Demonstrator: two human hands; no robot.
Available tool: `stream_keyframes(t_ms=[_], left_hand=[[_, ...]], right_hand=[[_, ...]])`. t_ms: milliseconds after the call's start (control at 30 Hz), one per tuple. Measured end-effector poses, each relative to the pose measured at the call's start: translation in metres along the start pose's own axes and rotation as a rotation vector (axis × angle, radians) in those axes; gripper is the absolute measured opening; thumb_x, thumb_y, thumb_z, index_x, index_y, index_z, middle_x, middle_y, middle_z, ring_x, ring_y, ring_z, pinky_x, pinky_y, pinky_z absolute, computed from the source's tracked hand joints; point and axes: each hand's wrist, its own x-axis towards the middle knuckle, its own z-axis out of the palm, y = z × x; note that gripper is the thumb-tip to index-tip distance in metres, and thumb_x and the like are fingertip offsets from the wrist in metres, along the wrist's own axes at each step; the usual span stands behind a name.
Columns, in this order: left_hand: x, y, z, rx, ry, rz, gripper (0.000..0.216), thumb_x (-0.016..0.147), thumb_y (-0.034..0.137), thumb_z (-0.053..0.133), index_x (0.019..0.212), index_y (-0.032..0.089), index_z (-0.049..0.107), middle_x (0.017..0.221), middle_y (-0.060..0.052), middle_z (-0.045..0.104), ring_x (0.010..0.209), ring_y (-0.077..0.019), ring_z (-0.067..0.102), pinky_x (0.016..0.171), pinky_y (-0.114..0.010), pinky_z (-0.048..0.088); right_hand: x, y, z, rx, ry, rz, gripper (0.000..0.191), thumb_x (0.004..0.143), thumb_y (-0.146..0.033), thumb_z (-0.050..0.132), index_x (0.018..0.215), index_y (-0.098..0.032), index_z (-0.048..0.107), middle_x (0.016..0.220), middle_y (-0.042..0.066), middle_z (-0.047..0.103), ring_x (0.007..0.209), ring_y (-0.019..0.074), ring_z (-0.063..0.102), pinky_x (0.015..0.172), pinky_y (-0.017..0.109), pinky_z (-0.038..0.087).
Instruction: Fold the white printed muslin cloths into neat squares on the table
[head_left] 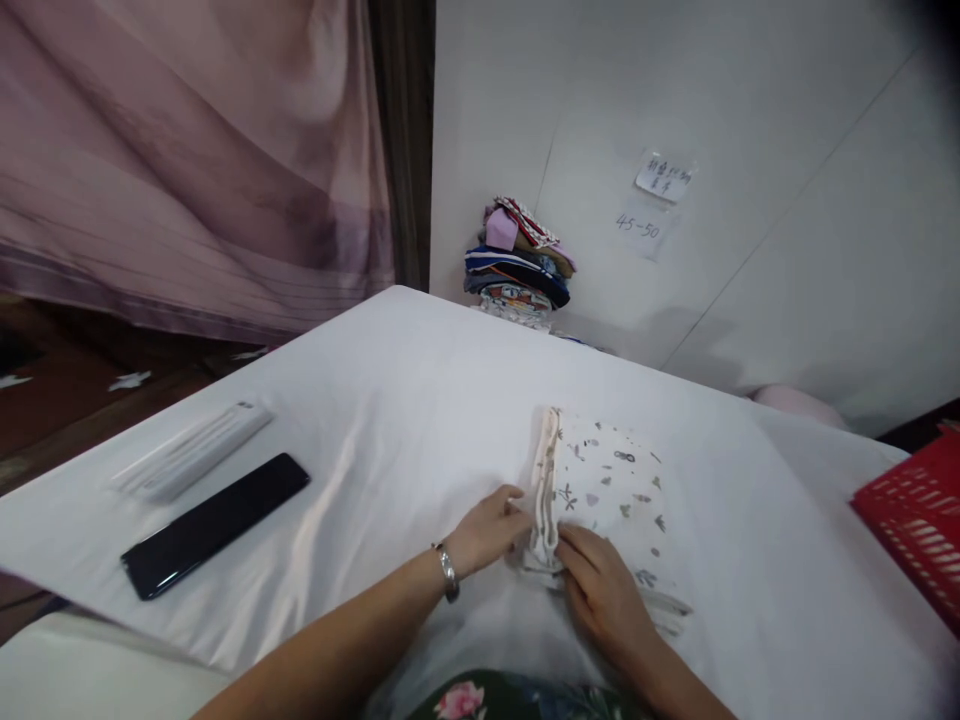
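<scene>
A small white garment (607,490) with a scattered leaf print lies folded on the white-covered table (420,400). My left hand (491,530) pinches the garment's near left edge, fingers closed on the cloth. My right hand (600,590) rests on the garment's near end, fingers curled and pressing the fabric down. A metal bracelet sits on my left wrist.
A black phone (214,525) and a white remote-like bar (195,450) lie at the table's left. A stack of folded clothes (521,265) stands against the far wall. A red plastic basket (919,520) is at the right edge. Paper notes (660,180) hang on the wall.
</scene>
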Motion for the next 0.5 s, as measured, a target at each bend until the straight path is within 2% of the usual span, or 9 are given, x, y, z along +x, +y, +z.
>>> stream_keyframes(t_ms=[67, 133, 200, 267, 333, 433, 500], left_hand=[[0.008, 0.005, -0.007, 0.08, 0.147, 0.118, 0.04, 0.076, 0.048, 0.048, 0.102, 0.019, 0.058, 0.09, -0.003, 0.064, 0.074, -0.0164, 0.059, 0.065, -0.026, 0.043], [0.025, 0.017, -0.016, 0.169, 0.243, 0.2, 0.038, 0.077, 0.051, 0.048, 0.093, 0.02, 0.062, 0.094, -0.004, 0.064, 0.084, -0.0189, 0.059, 0.074, -0.027, 0.043], [0.05, 0.033, -0.023, 0.179, 0.299, 0.192, 0.035, 0.076, 0.047, 0.051, 0.094, 0.02, 0.062, 0.099, -0.005, 0.065, 0.091, -0.0204, 0.058, 0.08, -0.028, 0.041], [0.08, 0.049, -0.027, 0.095, 0.294, 0.105, 0.035, 0.076, 0.043, 0.053, 0.1, 0.019, 0.06, 0.102, -0.006, 0.064, 0.092, -0.0201, 0.058, 0.08, -0.027, 0.042], [0.109, 0.062, -0.028, 0.025, 0.261, 0.036, 0.037, 0.078, 0.043, 0.051, 0.103, 0.016, 0.059, 0.097, -0.008, 0.066, 0.083, -0.0195, 0.061, 0.074, -0.028, 0.044], [0.143, 0.073, -0.024, -0.031, 0.221, -0.029, 0.039, 0.08, 0.045, 0.047, 0.094, 0.011, 0.06, 0.08, -0.011, 0.068, 0.07, -0.0208, 0.062, 0.067, -0.03, 0.044], [0.157, 0.078, -0.021, -0.061, 0.213, -0.06, 0.041, 0.078, 0.048, 0.05, 0.086, 0.009, 0.061, 0.071, -0.012, 0.066, 0.068, -0.0227, 0.061, 0.066, -0.032, 0.044]], right_hand=[[0.003, -0.002, 0.001, -0.023, -0.005, 0.004, 0.038, 0.078, -0.006, 0.039, 0.109, -0.016, 0.057, 0.115, 0.012, 0.055, 0.106, 0.0226, 0.051, 0.085, 0.038, 0.048], [0.005, -0.004, 0.002, -0.04, -0.018, 0.019, 0.038, 0.077, -0.005, 0.038, 0.107, -0.017, 0.058, 0.112, 0.012, 0.056, 0.103, 0.0224, 0.052, 0.084, 0.038, 0.048], [0.007, -0.005, 0.003, -0.056, -0.024, 0.027, 0.039, 0.076, -0.005, 0.038, 0.106, -0.017, 0.058, 0.111, 0.012, 0.057, 0.101, 0.0224, 0.053, 0.083, 0.038, 0.048], [0.007, -0.004, 0.004, -0.069, -0.018, 0.021, 0.041, 0.075, -0.005, 0.038, 0.111, -0.017, 0.056, 0.112, 0.011, 0.056, 0.102, 0.0227, 0.053, 0.083, 0.039, 0.048], [0.004, -0.001, 0.002, -0.086, -0.01, 0.02, 0.046, 0.076, -0.007, 0.04, 0.12, -0.018, 0.05, 0.116, 0.011, 0.054, 0.106, 0.0234, 0.051, 0.085, 0.039, 0.047], [-0.004, 0.004, -0.003, -0.109, -0.005, 0.052, 0.05, 0.079, -0.013, 0.046, 0.129, -0.019, 0.042, 0.119, 0.011, 0.052, 0.108, 0.0247, 0.049, 0.086, 0.039, 0.046], [-0.01, 0.006, -0.006, -0.105, -0.02, 0.086, 0.048, 0.08, -0.018, 0.049, 0.127, -0.021, 0.043, 0.115, 0.011, 0.054, 0.102, 0.0245, 0.051, 0.083, 0.039, 0.047]])
